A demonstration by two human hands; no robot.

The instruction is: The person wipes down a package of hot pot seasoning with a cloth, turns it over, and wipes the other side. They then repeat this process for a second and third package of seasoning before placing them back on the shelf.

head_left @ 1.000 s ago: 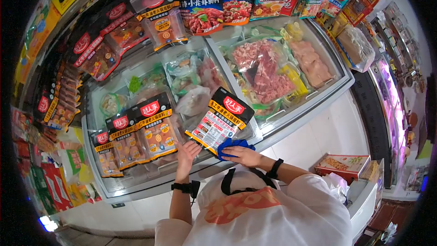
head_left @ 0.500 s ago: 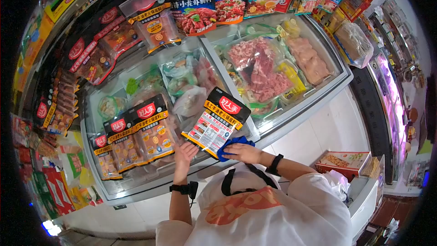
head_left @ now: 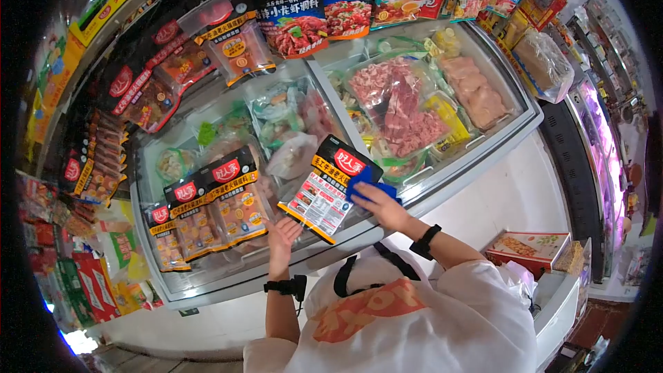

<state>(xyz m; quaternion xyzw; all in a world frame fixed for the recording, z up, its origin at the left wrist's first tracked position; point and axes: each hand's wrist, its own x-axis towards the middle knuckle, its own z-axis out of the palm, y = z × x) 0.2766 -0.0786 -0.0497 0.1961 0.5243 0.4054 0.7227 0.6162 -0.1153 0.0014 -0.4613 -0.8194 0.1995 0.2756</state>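
A black, yellow and white seasoning packet [head_left: 323, 197] lies tilted on the glass top of a chest freezer [head_left: 414, 200]. My right hand [head_left: 382, 208] presses a blue cloth [head_left: 360, 183] against the packet's upper right side, with part of the cloth bunched under the fingers. Beside the packet's lower left edge is my left hand [head_left: 282, 240], palm turned up and fingers stretched out, holding nothing. Whether its fingertips touch the packet I cannot tell. To the left, several similar packets [head_left: 235, 211] stand in an overlapping row on the glass.
Bagged meat [head_left: 404, 107] shows through the freezer glass. More pouches [head_left: 290, 14] line the freezer's back edge. At the right are a clear-wrapped package [head_left: 545, 62] and a red and white box [head_left: 528, 247]. Stocked shelves flank both sides.
My right hand has slid the blue cloth from the packet's lower right corner up along its right side. My left hand stays near the lower left edge, still open.
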